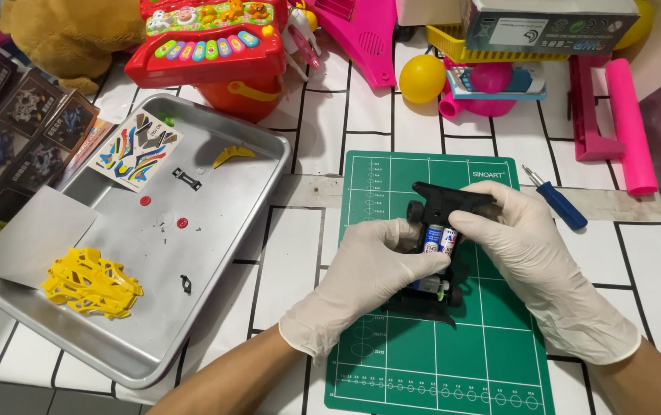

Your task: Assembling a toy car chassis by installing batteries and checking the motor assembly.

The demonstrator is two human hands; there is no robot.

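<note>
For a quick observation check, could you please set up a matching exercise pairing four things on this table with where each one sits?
Things:
1. black toy car chassis
2. yellow car body shell
3. blue-handled screwdriver
4. sticker sheet

Places:
A. near corner of the metal tray
B. far part of the tray
C. held in both gloved hands over the green cutting mat
D. on the table, right of the mat

Pairs: 1-C, 2-A, 3-D, 4-B
</note>
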